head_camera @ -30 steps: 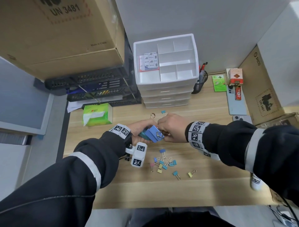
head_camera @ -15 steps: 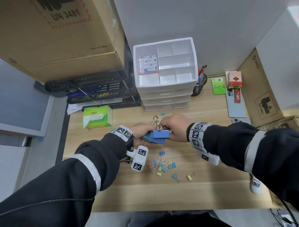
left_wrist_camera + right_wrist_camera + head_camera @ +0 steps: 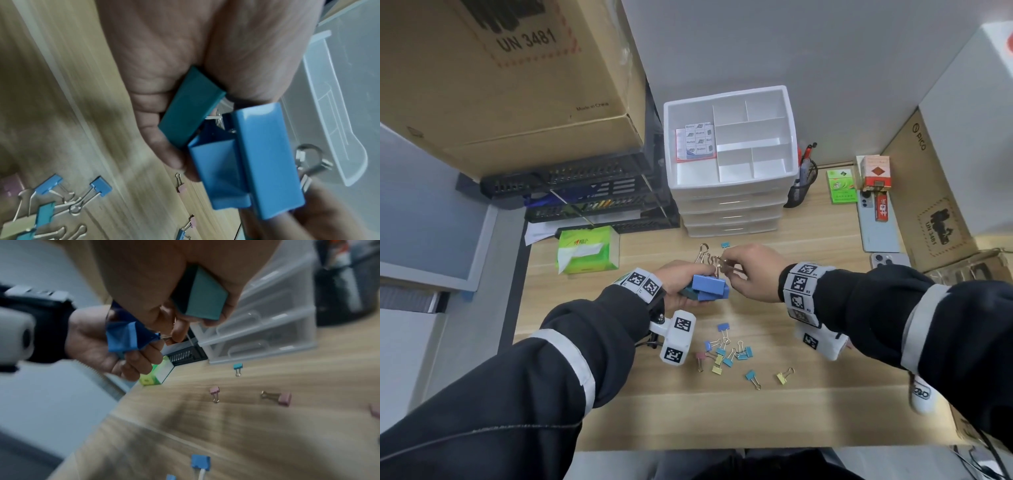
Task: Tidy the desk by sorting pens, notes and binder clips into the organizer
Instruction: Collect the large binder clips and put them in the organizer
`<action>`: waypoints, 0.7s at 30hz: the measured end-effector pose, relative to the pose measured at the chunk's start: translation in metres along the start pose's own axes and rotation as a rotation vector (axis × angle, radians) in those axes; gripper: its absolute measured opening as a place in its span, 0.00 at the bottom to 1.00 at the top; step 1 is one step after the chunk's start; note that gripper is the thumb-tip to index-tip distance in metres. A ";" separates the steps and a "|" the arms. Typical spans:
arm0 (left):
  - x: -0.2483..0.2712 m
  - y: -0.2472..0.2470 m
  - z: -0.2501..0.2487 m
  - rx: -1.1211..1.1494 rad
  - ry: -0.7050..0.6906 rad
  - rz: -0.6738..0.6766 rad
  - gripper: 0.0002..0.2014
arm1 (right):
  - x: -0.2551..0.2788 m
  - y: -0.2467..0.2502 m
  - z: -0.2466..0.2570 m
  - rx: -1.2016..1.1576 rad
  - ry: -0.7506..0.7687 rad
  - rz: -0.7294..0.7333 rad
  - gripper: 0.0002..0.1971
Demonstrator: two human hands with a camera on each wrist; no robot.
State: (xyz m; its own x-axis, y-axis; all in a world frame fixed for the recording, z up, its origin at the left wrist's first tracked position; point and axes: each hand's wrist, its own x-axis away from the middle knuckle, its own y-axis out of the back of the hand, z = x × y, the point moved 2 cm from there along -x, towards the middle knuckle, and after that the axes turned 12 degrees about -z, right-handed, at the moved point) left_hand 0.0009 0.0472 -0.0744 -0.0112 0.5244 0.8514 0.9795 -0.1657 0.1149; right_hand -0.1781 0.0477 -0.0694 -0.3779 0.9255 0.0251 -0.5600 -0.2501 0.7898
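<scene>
My left hand [image 3: 678, 284] grips a bunch of large binder clips: two blue ones [image 3: 709, 287] and a teal one [image 3: 189, 107]. My right hand [image 3: 751, 270] pinches their wire handles [image 3: 714, 260] from the right, and a teal clip [image 3: 202, 302] shows under its palm. Several small coloured clips [image 3: 726, 353] lie on the desk near me, and one small teal clip [image 3: 725, 245] lies in front of the drawers. The white organizer [image 3: 732, 185] stands on top of a drawer unit, with a pad of notes [image 3: 695, 140] in its left compartment. Pens stand in a black mesh cup [image 3: 803, 185].
A green tissue pack [image 3: 585, 248] lies left of the hands, with black letter trays [image 3: 585, 195] and a big cardboard box [image 3: 510, 78] behind it. At the right are two phones [image 3: 876, 226], a green box [image 3: 840, 186], a red-and-white box [image 3: 876, 171] and a cardboard sheet [image 3: 928, 205].
Both hands have shifted slightly away from me, toward the drawers. The front blue clip has turned from tilted to level, and the right hand now pinches the wire handles higher up.
</scene>
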 end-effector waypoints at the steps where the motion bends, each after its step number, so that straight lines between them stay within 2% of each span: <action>1: 0.001 0.000 -0.001 0.010 -0.014 -0.005 0.04 | 0.001 0.000 -0.003 -0.080 -0.134 -0.005 0.04; 3: 0.002 0.001 -0.003 -0.002 -0.043 -0.001 0.05 | 0.001 -0.003 -0.006 -0.286 -0.374 0.020 0.05; 5: 0.001 0.000 -0.003 -0.063 -0.070 0.020 0.08 | 0.002 -0.004 -0.002 -0.408 -0.491 0.068 0.08; 8: 0.002 -0.002 -0.001 -0.115 -0.068 0.052 0.10 | 0.002 -0.003 0.007 -0.467 -0.533 0.109 0.12; 14: 0.005 -0.006 -0.004 -0.111 -0.071 0.031 0.11 | 0.002 -0.002 0.007 -0.545 -0.634 0.047 0.11; 17: 0.008 -0.010 -0.002 -0.095 -0.048 0.047 0.07 | 0.003 -0.004 0.006 -0.584 -0.672 0.010 0.14; 19: 0.009 -0.012 0.000 -0.095 -0.031 0.048 0.05 | 0.003 -0.004 0.008 -0.598 -0.679 -0.012 0.12; 21: 0.010 -0.013 0.002 -0.115 -0.022 0.045 0.05 | 0.003 -0.004 0.010 -0.598 -0.680 -0.034 0.06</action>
State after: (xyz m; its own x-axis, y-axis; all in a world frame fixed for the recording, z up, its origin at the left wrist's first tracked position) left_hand -0.0116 0.0563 -0.0686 0.0381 0.5321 0.8458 0.9492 -0.2840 0.1359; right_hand -0.1691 0.0544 -0.0663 0.0566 0.8560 0.5138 -0.9243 -0.1495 0.3511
